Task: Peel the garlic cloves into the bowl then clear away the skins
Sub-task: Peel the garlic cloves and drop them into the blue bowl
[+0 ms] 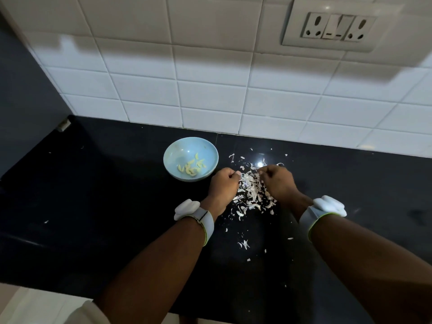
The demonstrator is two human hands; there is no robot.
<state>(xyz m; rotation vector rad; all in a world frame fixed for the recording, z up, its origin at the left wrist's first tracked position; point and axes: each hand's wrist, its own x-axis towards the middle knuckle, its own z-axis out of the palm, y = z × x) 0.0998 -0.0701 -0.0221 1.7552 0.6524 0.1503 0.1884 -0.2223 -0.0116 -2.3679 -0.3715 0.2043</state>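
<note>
1. A glossy black stone tabletop [117, 206] ran up to a wall of white glazed square tiles [210, 90].
2. A small, round, pale blue bowl [190, 158] stood on the tabletop near the wall, just left of the hands and apart from them.
3. Inside the bowl lay a small heap of peeled, pale yellow garlic cloves [192, 168], gathered toward its near right side.
4. A scatter of thin, papery white garlic skins [251, 192] lay on the tabletop to the right of the bowl, thickest between the two hands and thinning out toward the near edge and toward the wall.
5. The left hand [223, 184] sat at the left edge of the skin pile, its fingers curled inward. Whether they pinched any skins could not be told.
6. The right hand [278, 182] sat at the right edge of the pile, fingers likewise curled, with the fingertips down among the skins. What they held, if anything, could not be told.
7. The two hands faced each other across the thickest part of the pile, close but not touching.
8. Each wrist carried a white band with a white plastic device [187, 208] on top.
9. A white wall plate with two sockets and switches [339, 26] sat high on the tiles at the upper right.
</note>
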